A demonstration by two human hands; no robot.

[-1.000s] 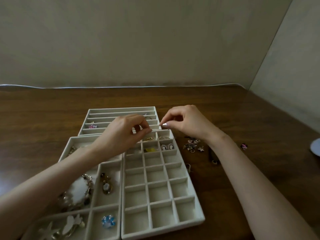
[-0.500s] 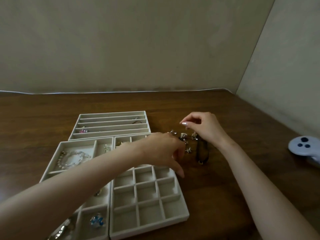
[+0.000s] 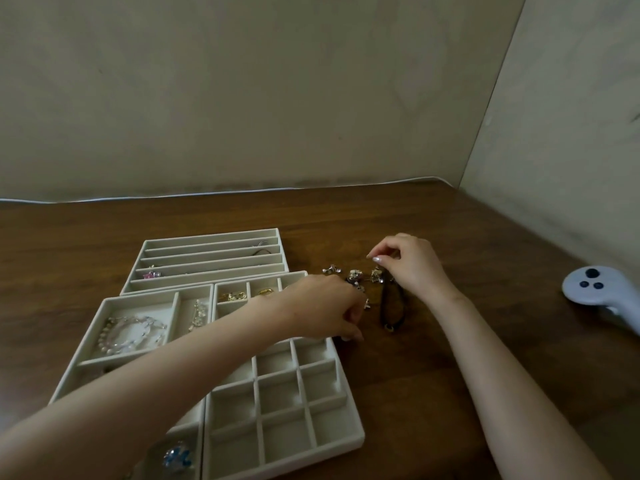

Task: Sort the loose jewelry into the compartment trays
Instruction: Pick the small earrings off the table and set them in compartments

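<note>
Both hands are out past the right edge of the trays, working the pile. Left hand (image 3: 323, 308) reaches across the grid tray (image 3: 347, 388) with the fingers curled down, tips at the wood just off the tray's right rim. Can't tell if it's actually got hold of anything under there. Right hand (image 3: 414, 268) is a bit further back, thumb and index tip pressed together in a pinch, but whatever's between them is too tiny to make out.

Closest to the camera there's a blue flower piece (image 3: 176, 455) in a front compartment of the left tray (image 3: 83, 351). The front cells of the grid tray have nothing in them that I can see. Further up the left tray, a beaded bracelet (image 3: 131, 332) sits in the big compartment, and a pale chain thing (image 3: 198, 313) lies in the narrow slot beside it. Gold bits (image 3: 235, 296) are in the back row of the grid tray.

The loose jewelry (image 3: 356, 276) is on the bare table (image 3: 450, 393), right of the trays, between the two hands, mostly little silvery charms. A black cord loop (image 3: 391, 306) lies just below the right hand.

Behind all that is the long-slot tray (image 3: 204, 283), with a pink piece (image 3: 152, 274) in one slot and a dark cord at the far right end of another. Way off right sits a white controller (image 3: 595, 285). Plain wall (image 3: 277, 98) at the back.
</note>
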